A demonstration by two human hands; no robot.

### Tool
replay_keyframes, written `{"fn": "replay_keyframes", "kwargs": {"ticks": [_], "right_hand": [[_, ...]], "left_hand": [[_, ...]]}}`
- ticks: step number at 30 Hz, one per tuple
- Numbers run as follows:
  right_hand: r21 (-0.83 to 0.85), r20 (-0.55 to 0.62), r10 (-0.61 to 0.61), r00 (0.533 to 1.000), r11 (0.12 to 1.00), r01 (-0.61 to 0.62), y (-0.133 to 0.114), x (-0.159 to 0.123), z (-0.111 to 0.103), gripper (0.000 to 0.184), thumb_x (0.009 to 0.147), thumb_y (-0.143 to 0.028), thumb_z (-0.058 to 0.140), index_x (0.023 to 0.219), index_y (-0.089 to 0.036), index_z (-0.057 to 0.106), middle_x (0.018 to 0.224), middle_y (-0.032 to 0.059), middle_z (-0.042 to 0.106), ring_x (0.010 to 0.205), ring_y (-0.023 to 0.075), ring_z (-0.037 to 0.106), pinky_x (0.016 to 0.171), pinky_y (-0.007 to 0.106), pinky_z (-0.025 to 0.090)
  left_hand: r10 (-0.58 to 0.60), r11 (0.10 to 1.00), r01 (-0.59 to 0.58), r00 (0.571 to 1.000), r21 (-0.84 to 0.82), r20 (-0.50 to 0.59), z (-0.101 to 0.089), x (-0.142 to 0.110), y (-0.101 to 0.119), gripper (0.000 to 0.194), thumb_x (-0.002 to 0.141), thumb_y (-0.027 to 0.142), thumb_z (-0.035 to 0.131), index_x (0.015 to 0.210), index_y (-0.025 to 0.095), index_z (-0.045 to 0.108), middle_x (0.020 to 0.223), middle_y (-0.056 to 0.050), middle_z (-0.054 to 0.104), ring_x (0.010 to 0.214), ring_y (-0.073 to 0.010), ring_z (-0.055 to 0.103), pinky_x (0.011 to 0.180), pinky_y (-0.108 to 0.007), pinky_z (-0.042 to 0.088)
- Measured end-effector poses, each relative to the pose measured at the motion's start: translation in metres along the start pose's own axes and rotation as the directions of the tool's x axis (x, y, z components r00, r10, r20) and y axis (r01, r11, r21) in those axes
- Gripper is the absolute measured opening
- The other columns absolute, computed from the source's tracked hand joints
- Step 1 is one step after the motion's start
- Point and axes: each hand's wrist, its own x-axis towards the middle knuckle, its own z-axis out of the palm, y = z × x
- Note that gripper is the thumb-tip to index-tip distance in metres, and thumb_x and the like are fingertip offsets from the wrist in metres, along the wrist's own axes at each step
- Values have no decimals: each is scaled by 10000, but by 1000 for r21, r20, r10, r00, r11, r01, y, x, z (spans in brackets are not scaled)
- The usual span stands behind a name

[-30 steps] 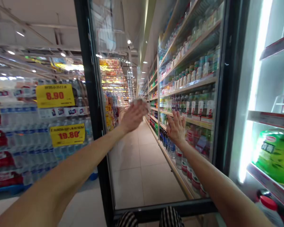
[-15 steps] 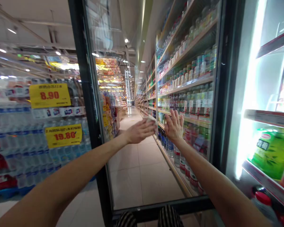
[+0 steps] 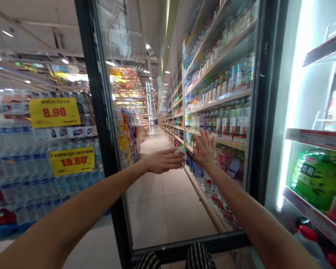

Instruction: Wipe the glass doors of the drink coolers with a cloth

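Observation:
A tall glass cooler door [image 3: 148,224] with a dark frame stands swung out in front of me. My left hand [image 3: 162,160] lies flat at the glass, pressing a small white cloth [image 3: 180,152] under its fingers; most of the cloth is hidden, so whether it is fabric or tissue is unclear. To the right of it, my right hand [image 3: 204,150] rests on the glass with fingers stretched and holds nothing. Bottles on shelves and an aisle show in the pane behind both hands.
On the right is the lit cooler interior, with a green package [image 3: 315,177] on a shelf and a red-capped bottle [image 3: 308,239] lower down. Stacked water bottles [image 3: 39,186] with yellow price signs [image 3: 55,112] stand at the left. My striped clothing [image 3: 200,256] shows below the door.
My left hand has moved slightly down at the glass with the cloth, its fingers now more level. My right hand stays in place on the pane. The view has shifted a little.

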Motion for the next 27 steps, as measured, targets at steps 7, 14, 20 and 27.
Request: {"fn": "replay_keyframes", "kwargs": {"ticks": [7, 14, 20, 27], "right_hand": [[8, -2, -4, 1000, 1000, 4, 0, 0, 0, 539, 815, -254, 424, 1348, -242, 345, 1468, 82, 269, 1376, 230, 164, 1089, 505, 156], [3, -13, -3, 1000, 1000, 3, -2, 1, -2, 487, 826, -245, 423, 1313, -231, 401, 1439, 95, 328, 1372, 224, 180, 1089, 492, 158], [0, -7, -5, 1000, 1000, 5, -3, 1, -2, 511, 821, -248, 423, 1330, -239, 372, 1455, 83, 296, 1373, 228, 176, 1086, 500, 166], [-17, -25, -20, 999, 1000, 19, -2, 1, -2, 488, 824, -252, 419, 1310, -223, 402, 1445, 92, 315, 1373, 226, 175, 1088, 492, 167]], "left_hand": [[-507, 809, 571, 799, 142, -324, -16, -14, -34, 469, 823, 200, 430, 1291, 237, 416, 1416, -42, 355, 1373, -207, 142, 1126, -478, 144], [-56, 994, 61, 997, 88, -57, -6, -32, -14, 416, 844, 245, 421, 1256, 286, 450, 1393, 7, 392, 1348, -140, 231, 1148, -379, 115], [-596, 726, 682, 688, 89, -414, -22, -47, -33, 483, 814, 186, 427, 1293, 248, 407, 1427, -44, 334, 1375, -201, 139, 1129, -478, 132], [-42, 990, 56, 993, 129, -112, -8, -72, 0, 393, 847, 264, 407, 1236, 293, 453, 1403, 32, 378, 1367, -119, 157, 1144, -352, 140]]}}
